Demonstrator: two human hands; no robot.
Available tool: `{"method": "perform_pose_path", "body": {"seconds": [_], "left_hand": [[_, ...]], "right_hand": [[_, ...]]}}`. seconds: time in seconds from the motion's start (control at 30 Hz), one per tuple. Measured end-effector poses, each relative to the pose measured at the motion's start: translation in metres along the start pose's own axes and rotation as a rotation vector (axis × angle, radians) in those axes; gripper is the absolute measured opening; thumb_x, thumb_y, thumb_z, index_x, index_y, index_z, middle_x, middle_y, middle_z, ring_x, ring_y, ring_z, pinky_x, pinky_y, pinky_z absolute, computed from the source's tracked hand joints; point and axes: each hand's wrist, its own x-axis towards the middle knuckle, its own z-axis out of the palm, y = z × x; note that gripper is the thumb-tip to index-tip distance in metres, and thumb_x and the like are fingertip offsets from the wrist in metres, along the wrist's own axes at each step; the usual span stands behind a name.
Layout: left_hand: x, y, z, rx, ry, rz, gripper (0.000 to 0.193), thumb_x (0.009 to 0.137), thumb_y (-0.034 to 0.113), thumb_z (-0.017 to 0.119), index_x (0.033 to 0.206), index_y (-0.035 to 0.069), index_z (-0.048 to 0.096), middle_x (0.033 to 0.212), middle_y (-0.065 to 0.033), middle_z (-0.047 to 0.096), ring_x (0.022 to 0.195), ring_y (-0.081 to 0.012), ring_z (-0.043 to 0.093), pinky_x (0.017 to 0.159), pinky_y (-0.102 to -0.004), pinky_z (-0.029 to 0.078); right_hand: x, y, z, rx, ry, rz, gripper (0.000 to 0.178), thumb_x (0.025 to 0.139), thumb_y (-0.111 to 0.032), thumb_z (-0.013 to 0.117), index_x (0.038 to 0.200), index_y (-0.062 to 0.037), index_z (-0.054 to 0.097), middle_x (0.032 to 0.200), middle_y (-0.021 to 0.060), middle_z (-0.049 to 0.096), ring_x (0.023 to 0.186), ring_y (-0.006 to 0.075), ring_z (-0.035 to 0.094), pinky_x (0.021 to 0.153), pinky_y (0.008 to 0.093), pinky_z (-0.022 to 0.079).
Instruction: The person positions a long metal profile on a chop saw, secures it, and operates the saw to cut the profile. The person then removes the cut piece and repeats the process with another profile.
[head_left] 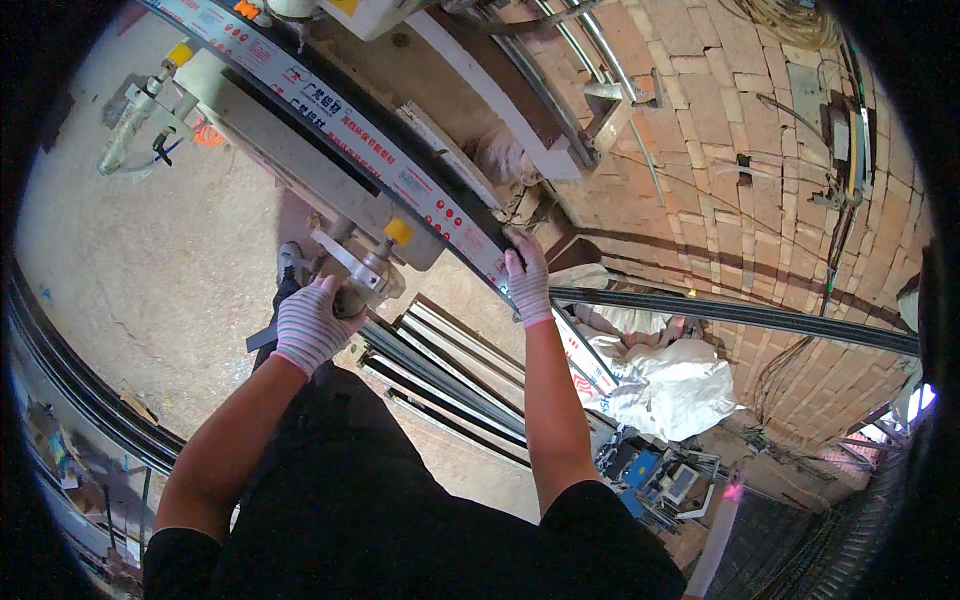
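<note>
A long aluminium profile (395, 178), wrapped in pale printed film with dark edges, runs slantwise from the upper left toward the middle right. My right hand (527, 278), in a striped knit glove, is closed on its edge, the thumb on the film side. My left hand (315, 325), gloved the same way, has its fingers curled by a metal clamp cylinder (372, 275) with a yellow cap; what lies inside them is hidden. A short dark flat piece (262, 338) sticks out beside that hand. The profile lies along a pale machine bed (270, 135).
Another capped clamp (150, 95) sits at the upper left. Several profile lengths (450, 375) lie on the floor below my hands. A dark bar (740, 318) crosses toward the brick wall (700, 130). White sacks (685, 390) and blue tools (640, 470) are at right.
</note>
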Motion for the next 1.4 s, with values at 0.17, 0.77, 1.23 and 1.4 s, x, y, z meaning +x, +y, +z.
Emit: {"method": "perform_pose_path", "body": {"seconds": [0.17, 0.77, 1.23, 1.4], "left_hand": [[0.002, -0.003, 0.005, -0.005, 0.010, -0.018, 0.055, 0.070, 0.045, 0.088, 0.101, 0.005, 0.064, 0.095, -0.0157, 0.071, 0.089, -0.0372, 0.071, 0.078, -0.0424, 0.058], [0.002, -0.002, 0.000, 0.011, -0.019, -0.023, 0.052, 0.074, 0.037, 0.085, 0.109, 0.004, 0.067, 0.100, -0.0171, 0.074, 0.094, -0.0377, 0.072, 0.082, -0.0422, 0.059], [0.008, -0.001, -0.009, -0.102, -0.116, -0.001, 0.051, 0.077, 0.040, 0.083, 0.108, 0.004, 0.065, 0.096, -0.0187, 0.070, 0.092, -0.0377, 0.070, 0.082, -0.0436, 0.056], [0.013, -0.024, 0.007, -0.054, -0.182, 0.026, 0.053, 0.078, 0.039, 0.082, 0.113, 0.004, 0.065, 0.099, -0.0195, 0.071, 0.091, -0.0382, 0.070, 0.082, -0.0432, 0.057]], "right_hand": [[0.022, -0.018, 0.019, 0.395, -0.004, 0.317, 0.056, 0.089, -0.001, 0.053, 0.144, -0.0038, 0.045, 0.132, 0.0174, 0.060, 0.125, 0.0273, 0.058, 0.110, 0.0369, 0.044], [0.020, 0.019, 0.021, 0.329, -0.049, 0.317, 0.068, 0.090, -0.007, 0.059, 0.155, -0.0033, 0.038, 0.149, 0.0196, 0.050, 0.133, 0.0295, 0.054, 0.111, 0.0391, 0.044], [-0.077, -0.116, 0.061, -0.006, 0.209, 0.155, 0.022, 0.092, -0.010, 0.065, 0.113, -0.0018, 0.065, 0.112, 0.0170, 0.066, 0.108, 0.0336, 0.062, 0.100, 0.0438, 0.047], [-0.065, -0.195, 0.094, 0.160, 0.044, -0.147, 0.018, 0.085, -0.007, 0.070, 0.102, -0.0062, 0.064, 0.103, 0.0119, 0.067, 0.096, 0.0323, 0.064, 0.091, 0.0464, 0.050]]}}
